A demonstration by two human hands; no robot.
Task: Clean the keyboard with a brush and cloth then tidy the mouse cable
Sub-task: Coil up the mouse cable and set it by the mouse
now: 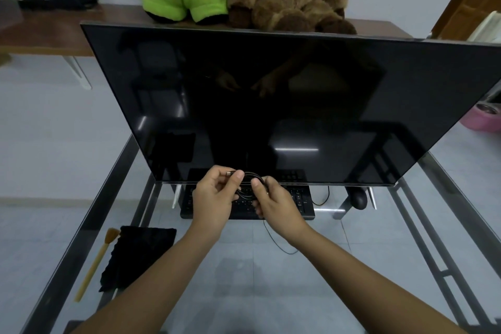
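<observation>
Head view. Left hand [214, 195] and right hand [273, 200]: both pinching coiled mouse cable [250, 180], held between them above keyboard [301, 199]. Mouse [359, 199]: right of right hand. Brush [95, 263], cloth [135, 257]: on bench [271, 279], left of left forearm.

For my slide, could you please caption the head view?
Both hands coil the mouse cable above the keyboard.
</observation>
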